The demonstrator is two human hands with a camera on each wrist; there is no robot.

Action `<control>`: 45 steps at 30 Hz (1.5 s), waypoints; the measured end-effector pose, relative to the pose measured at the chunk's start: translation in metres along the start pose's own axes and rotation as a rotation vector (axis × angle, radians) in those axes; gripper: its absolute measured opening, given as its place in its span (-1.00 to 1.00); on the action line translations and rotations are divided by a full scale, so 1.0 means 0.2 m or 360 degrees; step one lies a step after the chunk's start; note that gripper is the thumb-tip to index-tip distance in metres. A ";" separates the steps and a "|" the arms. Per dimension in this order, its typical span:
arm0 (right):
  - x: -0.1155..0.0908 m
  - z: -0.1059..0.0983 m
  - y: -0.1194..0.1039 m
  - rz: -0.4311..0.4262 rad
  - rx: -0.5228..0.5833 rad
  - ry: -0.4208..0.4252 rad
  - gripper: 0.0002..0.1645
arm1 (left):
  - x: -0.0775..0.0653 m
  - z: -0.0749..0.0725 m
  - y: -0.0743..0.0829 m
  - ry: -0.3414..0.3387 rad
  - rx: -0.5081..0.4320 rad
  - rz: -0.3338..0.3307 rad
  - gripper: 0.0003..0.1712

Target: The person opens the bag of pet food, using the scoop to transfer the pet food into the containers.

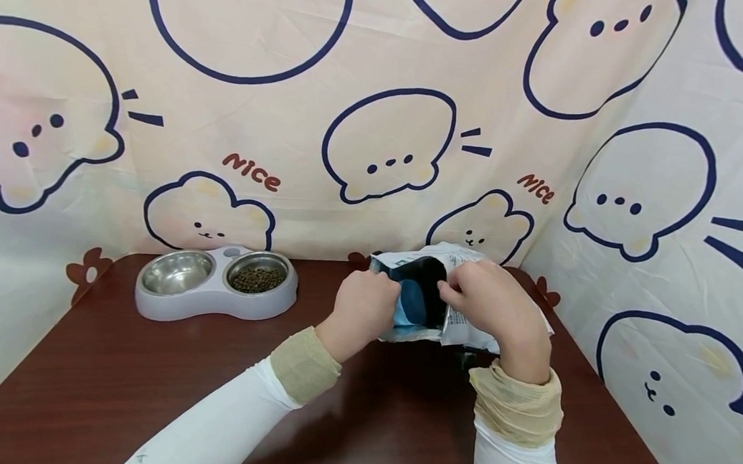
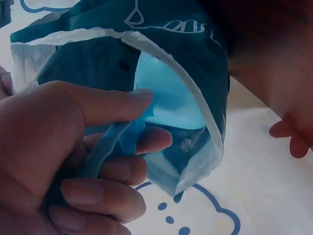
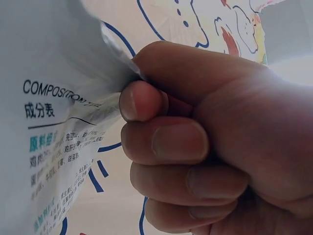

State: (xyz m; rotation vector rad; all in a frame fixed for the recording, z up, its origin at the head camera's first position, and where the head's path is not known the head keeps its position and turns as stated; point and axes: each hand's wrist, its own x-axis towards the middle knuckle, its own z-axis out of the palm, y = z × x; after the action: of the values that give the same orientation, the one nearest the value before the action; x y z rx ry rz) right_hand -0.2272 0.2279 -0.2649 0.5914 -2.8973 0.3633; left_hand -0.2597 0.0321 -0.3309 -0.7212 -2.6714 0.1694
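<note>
My left hand (image 1: 366,311) grips the handle of a light blue scoop (image 2: 171,95), thumb on top and fingers curled below. The scoop's rounded end is inside the mouth of a printed bag (image 1: 468,329), which lies on its side with its opening facing left. In the left wrist view the bag shows a dark teal side and a pale rim. My right hand (image 1: 493,298) pinches the upper edge of that opening between thumb and curled index finger. White foil with composition text fills the left of the right wrist view. Most of the bag's inside is hidden.
A pale double pet bowl (image 1: 175,309) with two metal basins stands at the back left of the dark wooden table (image 1: 207,364). Brown kibble (image 1: 256,280) lies in its right basin. Cartoon-printed cloth (image 1: 383,60) hangs close behind the table and along its sides.
</note>
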 end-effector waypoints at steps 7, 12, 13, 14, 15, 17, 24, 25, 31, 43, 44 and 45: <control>0.00 0.00 0.00 0.0003 0.0011 0.0000 -0.54 | 0.03 0.02 0.04 -0.0024 0.0028 0.0017 -0.79; 0.01 -0.01 0.00 0.0002 0.0009 0.0011 -0.55 | 0.05 0.05 0.06 -0.0004 -0.0001 0.0025 -0.82; 0.01 -0.01 0.00 0.0002 0.0008 0.0009 -0.56 | 0.05 0.06 0.06 0.0003 -0.0007 0.0028 -0.82; 0.00 -0.01 0.00 0.0005 0.0007 0.0006 -0.56 | 0.06 0.06 0.07 0.0008 -0.0014 0.0031 -0.83; 0.00 -0.01 0.00 0.0005 0.0007 0.0005 -0.57 | 0.06 0.07 0.07 0.0009 -0.0018 0.0031 -0.83; 0.00 -0.01 0.00 0.0005 0.0002 0.0008 -0.58 | 0.06 0.08 0.08 0.0004 -0.0036 0.0022 -0.84; 0.00 -0.01 0.00 0.0019 0.0000 0.0007 -0.55 | 0.08 0.11 0.09 -0.0088 -0.0128 -0.0001 -0.86; 0.00 -0.01 0.00 0.0021 0.0003 0.0005 -0.56 | 0.08 0.11 0.10 -0.0096 -0.0143 -0.0010 -0.86; 0.00 0.00 0.00 0.0014 0.0008 0.0006 -0.55 | 0.08 0.14 0.11 -0.0038 -0.0131 -0.0021 -0.87; 0.01 -0.01 -0.01 -0.0002 0.0004 -0.0008 -0.53 | 0.08 0.14 0.12 -0.0113 -0.0210 -0.0096 -0.81; 0.01 -0.01 -0.01 0.0000 0.0007 -0.0015 -0.53 | 0.09 0.15 0.12 -0.0133 -0.0233 -0.0109 -0.81; 0.00 -0.01 -0.01 0.0001 0.0013 -0.0019 -0.52 | 0.08 0.15 0.11 -0.0151 -0.0257 -0.0123 -0.80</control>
State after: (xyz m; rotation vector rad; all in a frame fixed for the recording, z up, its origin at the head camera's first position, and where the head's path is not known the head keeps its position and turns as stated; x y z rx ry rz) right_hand -0.2274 0.2266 -0.2629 0.5964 -2.9088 0.3731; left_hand -0.2740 0.0595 -0.3579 -0.6714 -2.8232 -0.0334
